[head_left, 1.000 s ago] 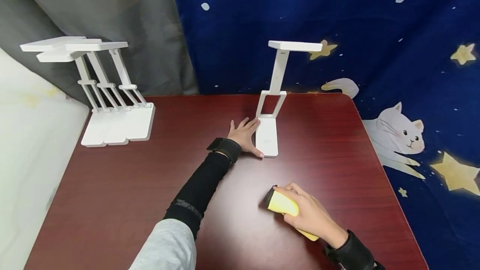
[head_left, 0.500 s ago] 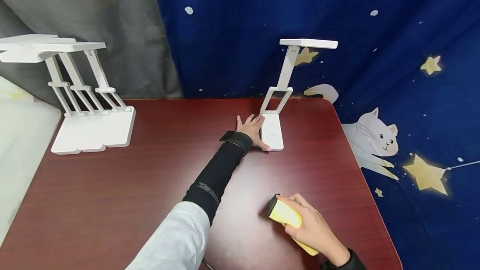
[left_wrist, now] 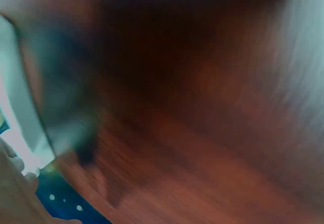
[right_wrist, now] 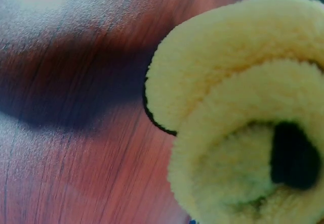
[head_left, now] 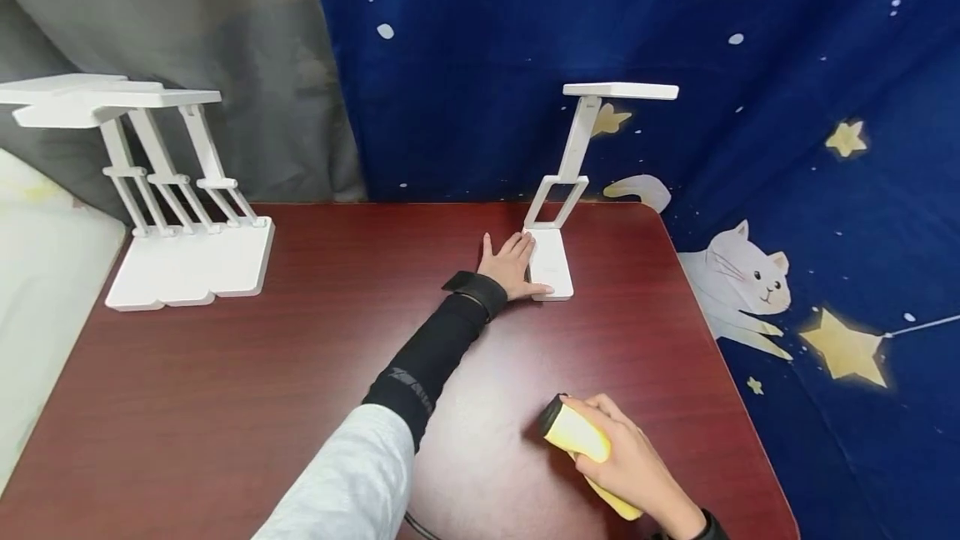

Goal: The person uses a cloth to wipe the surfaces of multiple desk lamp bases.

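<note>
A white folding desk lamp (head_left: 579, 140) stands upright toward the back of the table, its head extending right. My left hand (head_left: 507, 267) rests spread along the left side of the lamp's base (head_left: 551, 261), with the thumb reaching over its front end. In the blurred left wrist view, part of a hand (left_wrist: 17, 188) appears at lower left beside a pale edge. Nearer the front, my right hand (head_left: 628, 461) grips a yellow-and-black handheld barcode scanner (head_left: 581, 433), black end toward the upper left. Its yellow body fills the right of the right wrist view.
Several white folding lamps (head_left: 198, 261) stand side by side at the table's back left. A dark cable (head_left: 420, 527) shows at the bottom edge. Behind the reddish-brown table (head_left: 337, 340) hang a grey curtain (head_left: 247, 65) and a blue starry one (head_left: 465, 65).
The head view has shifted, moving the lamp group left in the picture. My left thumb now extends farther over the lamp base's front. The right hand still holds the barcode scanner.
</note>
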The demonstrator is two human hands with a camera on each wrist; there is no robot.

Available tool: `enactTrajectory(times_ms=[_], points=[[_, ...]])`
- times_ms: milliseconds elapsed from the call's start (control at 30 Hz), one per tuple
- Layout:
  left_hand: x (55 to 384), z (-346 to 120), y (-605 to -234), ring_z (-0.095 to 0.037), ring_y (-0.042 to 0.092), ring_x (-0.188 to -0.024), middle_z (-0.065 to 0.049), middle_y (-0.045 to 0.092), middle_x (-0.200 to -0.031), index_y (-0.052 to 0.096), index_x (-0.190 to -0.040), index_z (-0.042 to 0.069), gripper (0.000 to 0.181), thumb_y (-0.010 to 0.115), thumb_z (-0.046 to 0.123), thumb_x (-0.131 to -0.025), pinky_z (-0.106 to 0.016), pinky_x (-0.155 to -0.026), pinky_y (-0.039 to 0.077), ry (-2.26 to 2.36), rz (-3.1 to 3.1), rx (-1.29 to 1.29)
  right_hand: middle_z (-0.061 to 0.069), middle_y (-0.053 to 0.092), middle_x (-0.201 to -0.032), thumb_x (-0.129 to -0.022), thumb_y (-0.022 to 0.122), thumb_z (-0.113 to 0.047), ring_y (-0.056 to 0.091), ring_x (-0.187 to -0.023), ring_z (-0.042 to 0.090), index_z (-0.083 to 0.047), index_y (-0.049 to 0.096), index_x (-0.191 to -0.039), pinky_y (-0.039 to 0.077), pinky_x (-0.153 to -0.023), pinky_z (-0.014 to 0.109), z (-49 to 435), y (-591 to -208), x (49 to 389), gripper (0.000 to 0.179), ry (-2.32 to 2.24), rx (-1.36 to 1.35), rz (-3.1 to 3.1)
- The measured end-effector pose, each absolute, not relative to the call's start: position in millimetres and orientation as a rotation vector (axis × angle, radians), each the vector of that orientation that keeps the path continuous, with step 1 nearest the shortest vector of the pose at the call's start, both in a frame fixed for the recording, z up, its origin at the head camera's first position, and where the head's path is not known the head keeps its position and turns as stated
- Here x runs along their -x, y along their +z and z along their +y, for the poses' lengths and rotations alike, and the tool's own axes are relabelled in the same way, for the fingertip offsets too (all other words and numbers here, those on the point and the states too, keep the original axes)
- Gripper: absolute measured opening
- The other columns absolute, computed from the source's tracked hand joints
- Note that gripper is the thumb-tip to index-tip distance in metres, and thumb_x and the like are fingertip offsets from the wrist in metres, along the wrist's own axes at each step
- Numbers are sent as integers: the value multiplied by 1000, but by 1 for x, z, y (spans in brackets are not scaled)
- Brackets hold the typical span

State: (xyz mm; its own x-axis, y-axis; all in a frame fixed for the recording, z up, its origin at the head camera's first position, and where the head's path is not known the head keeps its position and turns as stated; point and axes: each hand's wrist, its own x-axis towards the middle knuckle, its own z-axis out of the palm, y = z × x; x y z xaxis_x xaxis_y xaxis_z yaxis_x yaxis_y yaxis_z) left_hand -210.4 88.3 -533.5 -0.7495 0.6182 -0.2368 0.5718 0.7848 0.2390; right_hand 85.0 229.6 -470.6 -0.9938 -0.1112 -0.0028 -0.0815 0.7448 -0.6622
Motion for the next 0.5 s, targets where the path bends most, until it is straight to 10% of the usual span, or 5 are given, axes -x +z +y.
enactTrajectory(times_ms=[500], points=[[244, -125, -522, -33, 17, -163, -15, 24, -173, 31, -163, 1, 60, 42, 23, -108, -70, -127, 5, 309, 2930, -597, -5, 63, -109, -65, 82, 5, 49, -81, -3, -12, 71, -133, 46, -59, 20, 241, -472, -71, 72, -1173, 163, 2913]])
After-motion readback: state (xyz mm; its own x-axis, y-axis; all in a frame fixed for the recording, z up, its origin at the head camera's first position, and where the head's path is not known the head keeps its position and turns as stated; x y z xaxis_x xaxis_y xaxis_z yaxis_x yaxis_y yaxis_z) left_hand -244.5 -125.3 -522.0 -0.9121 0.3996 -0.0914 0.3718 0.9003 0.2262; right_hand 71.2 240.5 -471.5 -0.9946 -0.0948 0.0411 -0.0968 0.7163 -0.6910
